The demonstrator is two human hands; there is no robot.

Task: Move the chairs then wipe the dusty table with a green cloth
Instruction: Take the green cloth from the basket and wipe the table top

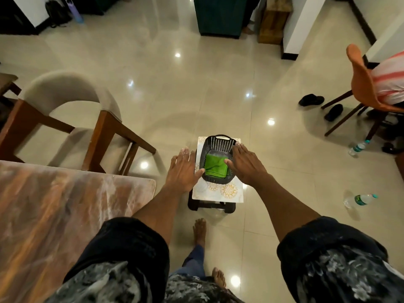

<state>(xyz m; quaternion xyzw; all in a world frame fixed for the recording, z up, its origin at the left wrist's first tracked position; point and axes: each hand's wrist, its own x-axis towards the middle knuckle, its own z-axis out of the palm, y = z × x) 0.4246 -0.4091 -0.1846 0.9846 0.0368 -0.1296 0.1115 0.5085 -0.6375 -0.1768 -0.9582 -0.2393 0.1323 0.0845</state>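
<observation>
A folded green cloth lies in a black slotted basket on a small patterned stool. My left hand hovers flat at the basket's left side, its thumb near the rim. Over the basket's right side, my right hand spreads its fingers straight, thumb pointing at the cloth. Neither hand holds anything. The dusty brown marble table fills the lower left. A wooden chair with a beige curved back stands beyond the table's far edge.
An orange chair with a seated person is at the right. Two black sandals and two water bottles lie on the glossy tile floor. My bare feet stand just behind the stool.
</observation>
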